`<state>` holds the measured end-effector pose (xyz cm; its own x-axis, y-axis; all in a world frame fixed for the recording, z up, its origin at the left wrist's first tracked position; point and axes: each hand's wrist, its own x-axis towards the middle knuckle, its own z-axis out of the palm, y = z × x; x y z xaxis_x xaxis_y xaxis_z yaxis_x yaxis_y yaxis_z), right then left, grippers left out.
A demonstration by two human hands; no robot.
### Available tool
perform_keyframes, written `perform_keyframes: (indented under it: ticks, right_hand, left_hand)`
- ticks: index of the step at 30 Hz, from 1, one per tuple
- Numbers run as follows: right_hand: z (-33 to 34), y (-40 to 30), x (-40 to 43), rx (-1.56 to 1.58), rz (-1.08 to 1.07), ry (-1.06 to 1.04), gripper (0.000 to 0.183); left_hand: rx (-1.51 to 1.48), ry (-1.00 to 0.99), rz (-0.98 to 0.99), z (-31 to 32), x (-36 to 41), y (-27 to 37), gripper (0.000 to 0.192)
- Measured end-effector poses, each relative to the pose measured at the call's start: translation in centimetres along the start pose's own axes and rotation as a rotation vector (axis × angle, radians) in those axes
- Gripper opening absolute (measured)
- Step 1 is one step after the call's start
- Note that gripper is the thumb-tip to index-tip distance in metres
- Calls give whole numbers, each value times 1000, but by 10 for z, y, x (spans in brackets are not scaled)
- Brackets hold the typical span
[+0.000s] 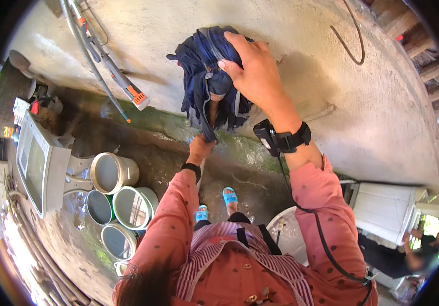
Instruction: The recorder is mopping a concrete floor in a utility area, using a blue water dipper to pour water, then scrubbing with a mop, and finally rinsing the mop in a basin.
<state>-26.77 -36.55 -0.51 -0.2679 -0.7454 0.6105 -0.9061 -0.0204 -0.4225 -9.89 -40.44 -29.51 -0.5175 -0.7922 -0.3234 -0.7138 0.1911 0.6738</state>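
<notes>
A dark blue cloth bundle (200, 49) with grey trim is bunched up in front of the wall. My right hand (255, 72) grips its upper right side, with the thumb pressed on the folds. Below, my left hand (201, 148) is closed around a hanging dark end of the bundle. A pale stick-like piece (201, 172) shows just under that hand; whether it joins the cloth cannot be told. Loose folds and strips hang between my hands. A black strap with a small device (280, 137) sits on my right wrist.
Several buckets (115, 173) of water stand left, beside a laundry sink (43, 164). A grey-and-orange pole tool (114, 72) and a metal hook (351, 42) are at the wall (303, 34). A white basin (290, 233) is right; another person (414, 252) is farther right.
</notes>
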Motion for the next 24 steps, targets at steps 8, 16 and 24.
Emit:
perform_keyframes:
  ticks: [8,16,24]
  right_hand:
    - [32,17,14,237,105,-18,46]
    - [4,14,5,141,183,-72,54]
    - [-10,4,-150,413,549,330,49]
  left_hand:
    - [-18,-61,93,-2,27,-43,51]
    - [254,-356,194,-26,-98,-109,27]
    - [-3,-425,-136,-83,-370,-409,22]
